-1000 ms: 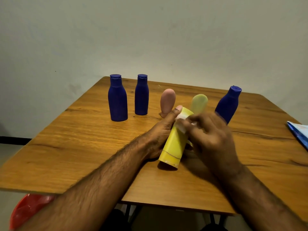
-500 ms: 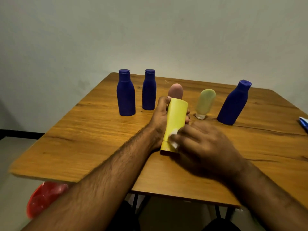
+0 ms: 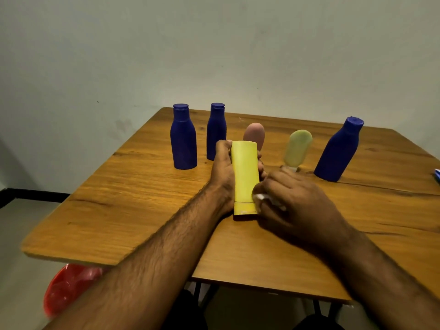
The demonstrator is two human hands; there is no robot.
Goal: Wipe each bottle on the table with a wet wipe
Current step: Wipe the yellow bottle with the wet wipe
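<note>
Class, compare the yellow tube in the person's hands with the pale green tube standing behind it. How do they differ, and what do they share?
The yellow tube is held by the left hand while the right hand presses a wipe to it; the pale green tube stands untouched. The yellow tube is opaque and square-topped; the green one looks translucent and round-topped. The yellow tube looks larger. Both stand cap-down on the table.

Two bare forearms, coming in from the lower edge of the head view, both covered in dark hair from elbow side to wrist. No sleeve, watch, band or ring visible on either. Left hand [image 3: 223, 172] bare, knuckles and thumb showing, hair thinning out over its back. Right hand [image 3: 295, 206] bare as well, broad across the back, slightly blurred at the fingers [image 3: 269, 186]
</note>
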